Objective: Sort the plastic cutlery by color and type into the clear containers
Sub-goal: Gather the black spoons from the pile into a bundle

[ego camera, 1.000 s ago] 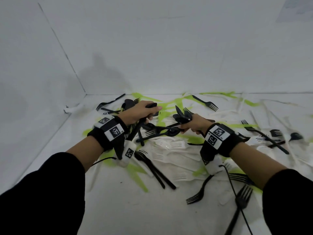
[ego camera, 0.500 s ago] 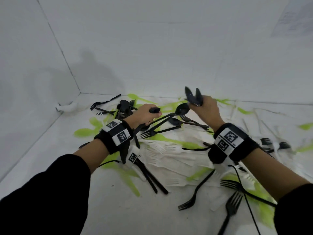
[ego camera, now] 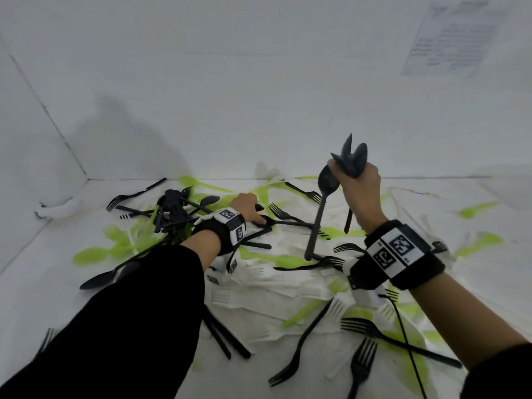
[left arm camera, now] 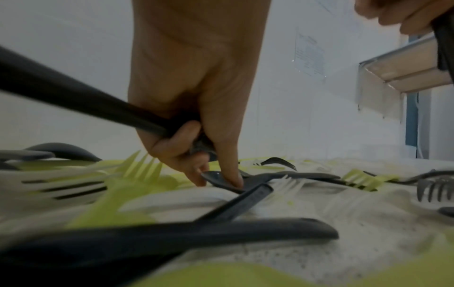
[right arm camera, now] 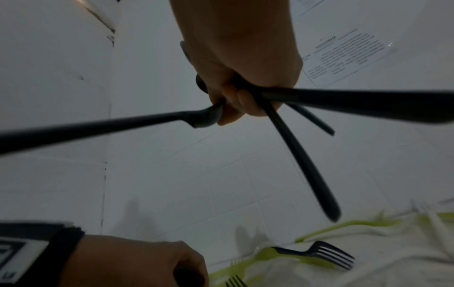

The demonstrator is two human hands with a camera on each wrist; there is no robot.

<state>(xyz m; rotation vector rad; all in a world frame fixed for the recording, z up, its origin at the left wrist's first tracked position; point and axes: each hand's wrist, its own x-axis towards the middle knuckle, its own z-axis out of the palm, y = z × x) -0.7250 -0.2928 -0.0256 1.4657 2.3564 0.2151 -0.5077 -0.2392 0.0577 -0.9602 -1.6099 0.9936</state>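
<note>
Hands deep in the cutlery pile

right hand (ego camera: pixel 358 187) raised, fingers clamped on black spoons (ego camera: pixel 352 161); left hand (ego camera: pixel 247 207) grips black handles, fingers pinching a spoon (left arm camera: pixel 221 179) on the worktop (ego camera: pixel 100 298)

You wear black long sleeves, your left sleeve (ego camera: pixel 115 326) reaching partway down the forearm and your right sleeve (ego camera: pixel 506 372) showing only at the frame's lower corner. Each bare forearm ends in a broad black band: the left wristband (ego camera: pixel 227 230) and the right wristband (ego camera: pixel 403 254) both carry white panels printed with black square coded markers. A white camera unit (ego camera: pixel 365 289) hangs under your right band, and a thin black cable (ego camera: pixel 408 347) runs from it back along your arm.
</note>
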